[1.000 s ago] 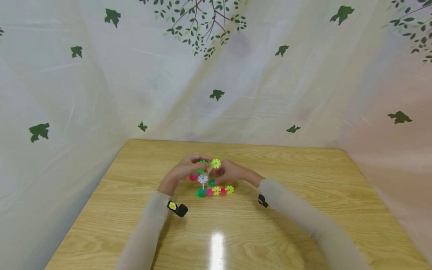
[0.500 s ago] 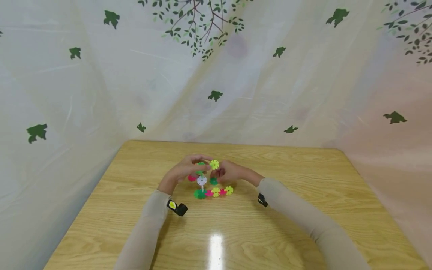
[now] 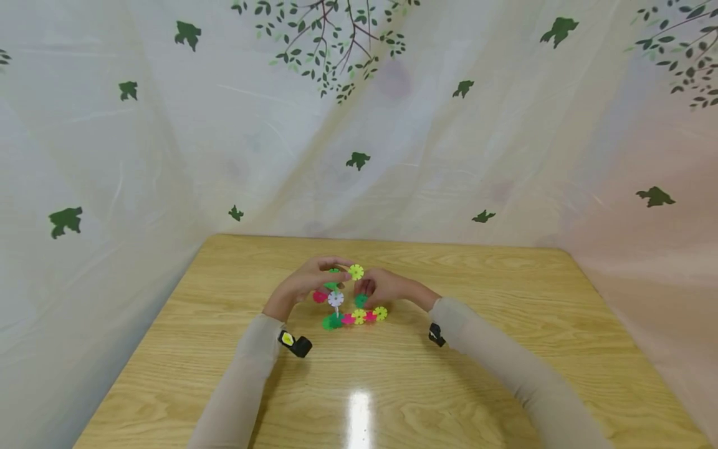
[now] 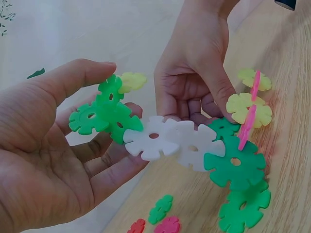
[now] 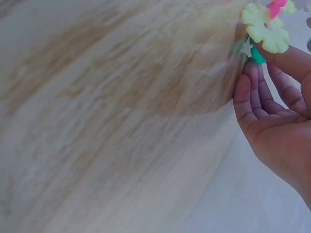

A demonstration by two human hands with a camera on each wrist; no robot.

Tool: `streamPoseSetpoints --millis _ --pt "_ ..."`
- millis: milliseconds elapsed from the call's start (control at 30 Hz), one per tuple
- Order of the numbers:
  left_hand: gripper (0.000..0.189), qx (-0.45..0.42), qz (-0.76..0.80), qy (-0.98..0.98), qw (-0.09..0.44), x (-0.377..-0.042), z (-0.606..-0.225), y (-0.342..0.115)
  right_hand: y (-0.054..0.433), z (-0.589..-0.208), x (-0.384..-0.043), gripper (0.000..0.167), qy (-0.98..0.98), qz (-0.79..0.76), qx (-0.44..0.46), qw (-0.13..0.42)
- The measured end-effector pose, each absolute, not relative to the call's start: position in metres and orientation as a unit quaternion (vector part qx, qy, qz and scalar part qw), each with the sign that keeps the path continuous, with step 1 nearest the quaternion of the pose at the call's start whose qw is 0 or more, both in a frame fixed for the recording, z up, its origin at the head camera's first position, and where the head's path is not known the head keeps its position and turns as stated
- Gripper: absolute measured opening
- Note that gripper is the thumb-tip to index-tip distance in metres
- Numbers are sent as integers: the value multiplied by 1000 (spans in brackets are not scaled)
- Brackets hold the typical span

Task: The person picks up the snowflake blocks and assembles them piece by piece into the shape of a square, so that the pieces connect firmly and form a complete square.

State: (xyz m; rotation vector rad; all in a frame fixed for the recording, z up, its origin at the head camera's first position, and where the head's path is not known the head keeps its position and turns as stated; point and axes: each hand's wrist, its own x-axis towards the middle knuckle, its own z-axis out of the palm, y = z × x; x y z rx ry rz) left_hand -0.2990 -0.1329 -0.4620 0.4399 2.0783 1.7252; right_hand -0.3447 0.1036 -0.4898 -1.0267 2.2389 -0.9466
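Note:
Notched plastic snowflake discs are joined into one structure, with white discs (image 4: 151, 137) between light green and dark green ones. My left hand (image 3: 303, 280) holds its upper end, thumb and fingers round the light green discs (image 4: 111, 109); a yellow disc (image 3: 356, 272) juts out past the fingertips. My right hand (image 3: 389, 285) pinches a dark green disc (image 3: 361, 300) between thumb and fingers, just behind the low row. That row of pink and yellow discs (image 3: 359, 317) runs rightward from the dark green base discs (image 3: 333, 321). In the right wrist view, a yellow disc (image 5: 266, 29) partly hides my right fingertips.
Green (image 4: 160, 209), pink (image 4: 168, 225) and red discs (image 4: 137, 226) show against the wooden table (image 3: 477, 374) in the left wrist view. A pale curtain (image 3: 426, 156) with leaf and bird prints hangs along the table's far edge and sides.
The dark green disc in my right fingers has shifted slightly right, away from the white discs, and my right hand has moved a little with it. My left hand stays almost still.

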Motion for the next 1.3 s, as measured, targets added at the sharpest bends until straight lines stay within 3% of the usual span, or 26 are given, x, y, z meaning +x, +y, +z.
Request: streamPoseSetpoints --millis 400,733,1300 --pt "42 150 624 742 193 -301 -463 -125 126 -488 -352 23 804 -384 -374 255" --pt "42 132 609 763 173 -308 -464 -114 144 -486 -363 24 813 -418 -317 251" --pt "39 107 633 756 130 -320 -475 -97 156 -470 -363 35 776 -560 -221 190"
